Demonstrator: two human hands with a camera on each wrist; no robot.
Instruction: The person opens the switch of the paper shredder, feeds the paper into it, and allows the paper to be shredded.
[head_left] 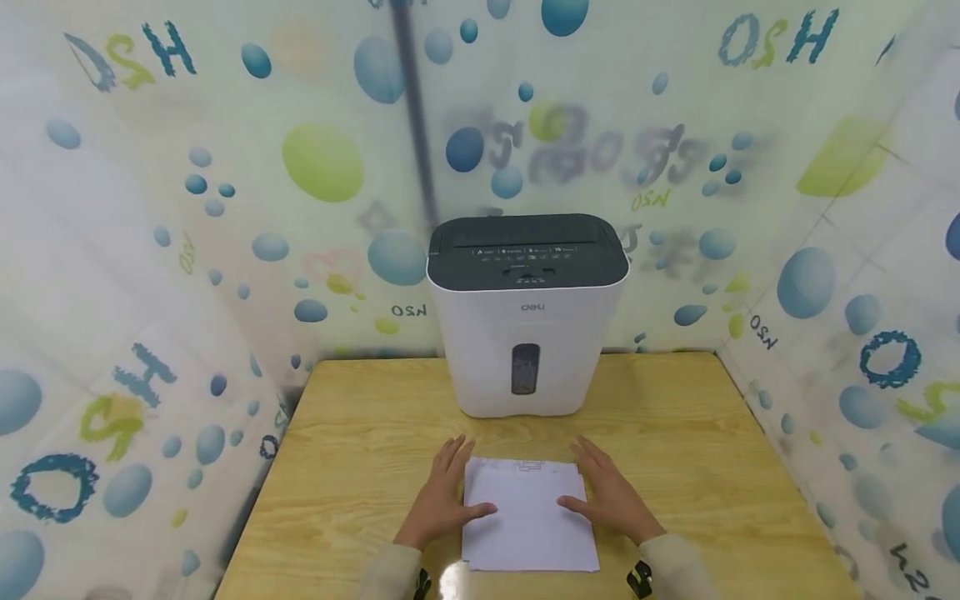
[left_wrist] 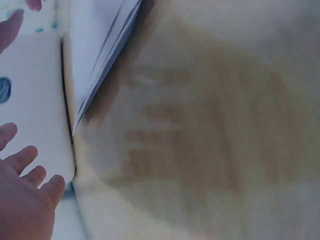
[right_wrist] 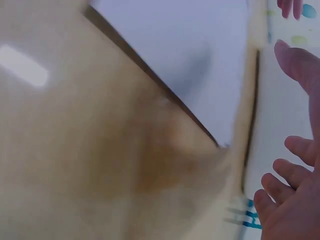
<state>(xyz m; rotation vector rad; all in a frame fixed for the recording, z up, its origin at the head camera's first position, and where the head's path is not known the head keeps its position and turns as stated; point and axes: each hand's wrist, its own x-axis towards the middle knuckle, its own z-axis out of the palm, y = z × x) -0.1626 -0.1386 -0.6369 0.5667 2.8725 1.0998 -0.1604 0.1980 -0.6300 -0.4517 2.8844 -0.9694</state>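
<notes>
A rectangular stack of white paper [head_left: 528, 525] lies near, between the left hand [head_left: 442, 502] and right hand [head_left: 610, 497], both open-fingered, gripping nothing. Uneven pushes could skew its sheets across the yellow wooden table [head_left: 352, 450], toward the far white-and-black plastic shredder [head_left: 483, 333].

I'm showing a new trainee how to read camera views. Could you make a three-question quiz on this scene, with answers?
1. Multiple choice: in the head view, where does the white machine stand relative to the paper stack?
A. On top of it
B. Farther from the camera, behind it
C. Nearer the camera, in front of it

2. True or false: the right hand is clenched into a fist.

3. Fill in: in the head view, the left hand's ____ overlaps the paper stack's edge.

Key: 1. B; 2. False, its fingers are extended; 3. thumb.
</notes>
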